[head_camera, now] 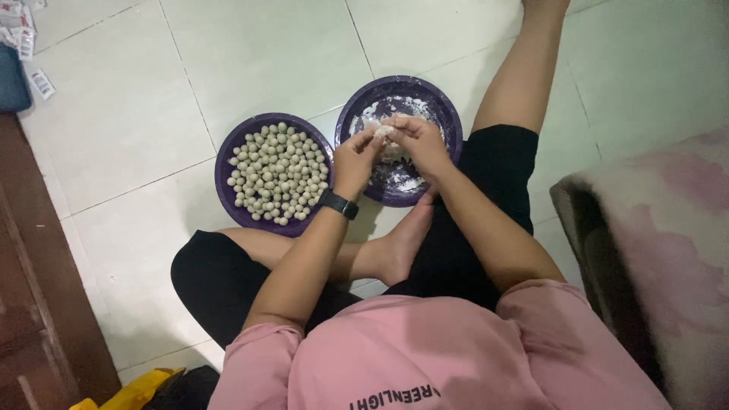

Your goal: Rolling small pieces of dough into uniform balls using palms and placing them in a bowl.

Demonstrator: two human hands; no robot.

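Note:
I sit on a tiled floor with two purple bowls in front of me. The left bowl point(225, 156) is filled with several small pale dough balls point(277, 173). The right bowl point(449, 114) holds white flour and dough remains. Over the right bowl, my left hand point(354, 158), with a black watch on its wrist, and my right hand point(420, 141) meet at the fingertips. Between them they pinch a small pale lump of dough point(384, 131).
A mottled pink and white cushion or mattress point(661, 250) lies at the right. Dark wooden furniture point(34, 304) runs along the left edge. A yellow object point(137, 391) sits at the bottom left. Small paper packets point(23, 38) lie at the top left.

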